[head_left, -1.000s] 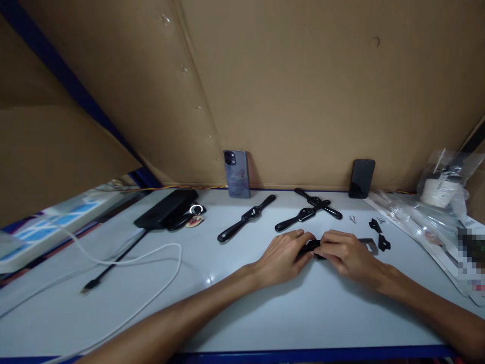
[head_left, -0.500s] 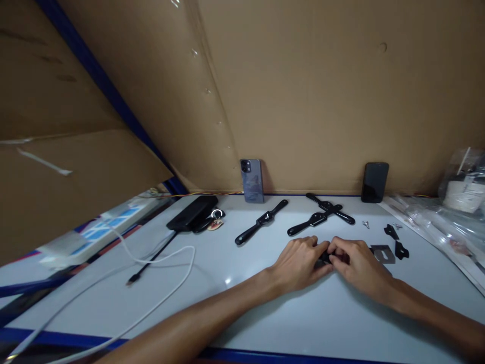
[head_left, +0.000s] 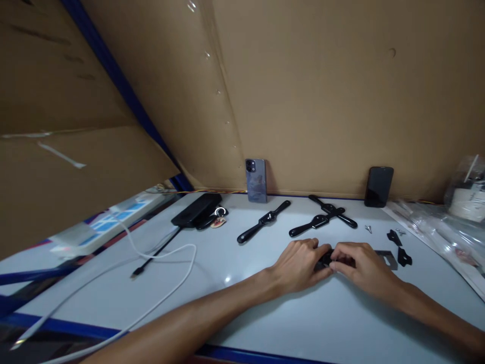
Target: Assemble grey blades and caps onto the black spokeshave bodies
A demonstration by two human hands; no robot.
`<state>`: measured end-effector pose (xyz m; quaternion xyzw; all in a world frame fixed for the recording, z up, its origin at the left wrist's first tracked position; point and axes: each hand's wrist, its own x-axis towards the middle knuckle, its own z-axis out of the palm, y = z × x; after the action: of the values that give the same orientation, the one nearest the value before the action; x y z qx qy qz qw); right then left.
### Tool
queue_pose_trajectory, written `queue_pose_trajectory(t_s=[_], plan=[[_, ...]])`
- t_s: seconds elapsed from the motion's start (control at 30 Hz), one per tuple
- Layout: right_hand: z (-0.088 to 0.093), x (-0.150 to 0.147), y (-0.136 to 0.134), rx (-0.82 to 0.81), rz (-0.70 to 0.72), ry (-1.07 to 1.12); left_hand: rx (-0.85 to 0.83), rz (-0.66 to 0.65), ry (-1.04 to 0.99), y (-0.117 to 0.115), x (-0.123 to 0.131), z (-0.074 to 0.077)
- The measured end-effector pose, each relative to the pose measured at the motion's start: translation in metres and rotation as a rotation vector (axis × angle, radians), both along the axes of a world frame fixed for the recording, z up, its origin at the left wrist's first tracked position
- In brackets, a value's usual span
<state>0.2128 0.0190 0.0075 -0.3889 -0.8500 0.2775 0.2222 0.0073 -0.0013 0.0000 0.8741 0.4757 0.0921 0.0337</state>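
Note:
My left hand (head_left: pixel 301 263) is closed around a black spokeshave (head_left: pixel 325 259), which is mostly hidden by my fingers. My right hand (head_left: pixel 359 263) meets it from the other side, thumb and fingertips pinched at the tool's middle; any small part between them is hidden. Just right of that hand lies a flat grey blade (head_left: pixel 390 260) with a slot, partly covered. Two black cap pieces (head_left: pixel 404 256) rest beyond it. Silver thumbscrews (head_left: pixel 368 229) lie on the table near them.
Another spokeshave (head_left: pixel 264 221) lies left of two crossed spokeshaves (head_left: pixel 319 221). Two phones, one grey (head_left: pixel 256 180) and one black (head_left: pixel 379 187), lean on the cardboard wall. A black power bank (head_left: pixel 196 210), white cable (head_left: pixel 170 298) and power strip (head_left: pixel 113 225) are left, plastic bags (head_left: pixel 439 227) right.
The view has shifted slightly, so things sit a little further right. My right fingers have changed their pinch on the spokeshave a little; my left hand keeps its hold.

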Motion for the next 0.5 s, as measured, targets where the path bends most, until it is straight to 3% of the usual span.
queue_pose_trajectory(t_s=[0.1, 0.17, 0.33, 0.5], plan=[[-0.004, -0.004, -0.003, 0.251, -0.010, -0.090, -0.003, 0.011, 0.002, -0.001, 0.000, 0.000], [-0.006, -0.008, -0.006, 0.274, -0.002, -0.085, 0.000, 0.015, -0.004, -0.001, 0.000, 0.000], [0.001, -0.011, -0.004, 0.042, -0.044, 0.023, 0.002, 0.015, -0.015, -0.001, 0.000, -0.001], [0.011, 0.000, 0.007, -0.151, 0.049, 0.042, -0.006, 0.005, -0.011, 0.000, -0.001, 0.000]])
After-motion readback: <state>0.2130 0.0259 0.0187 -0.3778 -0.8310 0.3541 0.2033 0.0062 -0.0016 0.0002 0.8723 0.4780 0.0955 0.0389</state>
